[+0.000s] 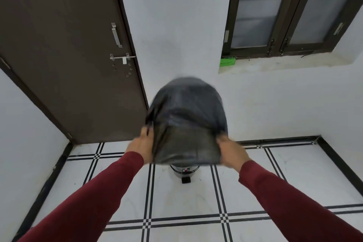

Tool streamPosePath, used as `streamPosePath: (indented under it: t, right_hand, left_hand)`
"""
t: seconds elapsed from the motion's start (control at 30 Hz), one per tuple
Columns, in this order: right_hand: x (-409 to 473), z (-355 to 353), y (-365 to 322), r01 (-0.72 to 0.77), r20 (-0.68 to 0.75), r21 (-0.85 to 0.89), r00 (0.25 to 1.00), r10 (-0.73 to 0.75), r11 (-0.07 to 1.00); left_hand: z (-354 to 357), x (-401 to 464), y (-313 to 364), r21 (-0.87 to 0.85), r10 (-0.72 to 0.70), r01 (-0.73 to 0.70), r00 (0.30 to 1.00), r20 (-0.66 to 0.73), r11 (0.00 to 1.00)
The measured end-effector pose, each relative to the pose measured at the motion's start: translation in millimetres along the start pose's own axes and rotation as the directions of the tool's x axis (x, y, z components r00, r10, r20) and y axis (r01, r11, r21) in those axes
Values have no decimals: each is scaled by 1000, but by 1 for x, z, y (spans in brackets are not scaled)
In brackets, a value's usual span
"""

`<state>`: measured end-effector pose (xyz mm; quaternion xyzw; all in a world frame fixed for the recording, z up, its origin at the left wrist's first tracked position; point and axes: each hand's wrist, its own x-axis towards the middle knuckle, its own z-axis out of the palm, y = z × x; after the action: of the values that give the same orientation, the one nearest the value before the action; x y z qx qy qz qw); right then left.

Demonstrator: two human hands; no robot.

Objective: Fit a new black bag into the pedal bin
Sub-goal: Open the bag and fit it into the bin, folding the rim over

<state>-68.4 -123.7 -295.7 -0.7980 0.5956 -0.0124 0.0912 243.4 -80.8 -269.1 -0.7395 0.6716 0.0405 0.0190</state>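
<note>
both hands grip the black bag (186, 120) at its open mouth, the left hand (140, 144) on one side, the right hand (230, 148) on the other. the bag billows, blurred, above the pedal bin (184, 172), which stands on the tiled floor (186, 198) near the wall.

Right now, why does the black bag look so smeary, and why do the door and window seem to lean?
In the head view, the black bag is blurred by motion, softest along its top edge, and both the left hand and right hand gripping it are a little soft too. The wide-angle lens makes the door and window splay outward. The light is even, with no harsh glare.
</note>
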Motion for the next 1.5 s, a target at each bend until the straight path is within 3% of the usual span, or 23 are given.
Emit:
streamPosePath:
  t: [0.03,0.07,0.1,0.27,0.4,0.53,0.63,0.83,0.93,1.1,1.3,1.5]
  right_hand:
    - [-5,6,-2,-9,339,-96,940,42,995]
    - [-10,9,-4,-3,532,-147,843,81,989]
    - [-12,10,-7,-6,588,-154,803,96,988]
    - [16,-5,-4,-233,318,144,931,178,962]
    - [21,-21,4,-311,114,556,947,301,771]
    - [17,-13,14,-236,-117,577,924,365,782]
    - [11,-10,19,-188,-190,524,925,329,831]
    - [19,-7,21,-149,-188,396,953,239,906]
    - [28,1,16,-144,-161,340,965,208,929]
    - [47,17,11,-180,-90,69,979,185,981]
    - [92,35,1,-336,77,400,940,333,853]
    - [121,46,-16,-426,226,645,899,374,635]
  left_hand:
    - [10,-3,-2,71,2,-16,981,196,997]
    - [17,-6,-3,108,-11,-27,944,329,994]
    - [21,-8,-2,112,-19,-26,924,383,993]
    - [14,5,8,-18,-35,44,940,338,999]
    - [-3,16,12,-150,-118,155,966,230,977]
    - [-8,14,17,-246,-142,172,981,135,954]
    - [-7,9,19,-297,-158,162,987,36,941]
    - [5,3,19,-327,-153,114,984,-96,938]
    - [13,2,19,-324,-158,123,984,-84,938]
    - [36,13,1,-247,-88,76,995,-39,966]
    - [59,40,-25,-149,0,7,999,49,989]
    - [79,81,-42,-344,-2,31,997,82,938]
